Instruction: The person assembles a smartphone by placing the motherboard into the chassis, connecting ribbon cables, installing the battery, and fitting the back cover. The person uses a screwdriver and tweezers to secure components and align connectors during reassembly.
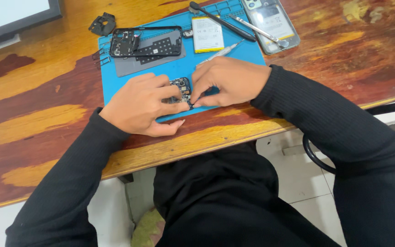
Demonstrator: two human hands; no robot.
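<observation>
A small dark circuit board (181,87) lies on the blue work mat (170,68), near the mat's front edge. My left hand (142,104) pinches the board from the left. From the right, my right hand (227,81) grips its other edge with thumb and forefinger. The fingers hide most of the board. Behind the hands, a black phone frame (145,42) rests on a grey panel (129,64).
A yellow-edged white battery (207,34), a silver screwdriver (219,52), a black pry tool (221,20) and tweezers (257,31) lie at the mat's back. A phone back cover (273,23) sits right of them. A small black part (102,24) and a monitor (10,16) are at back left.
</observation>
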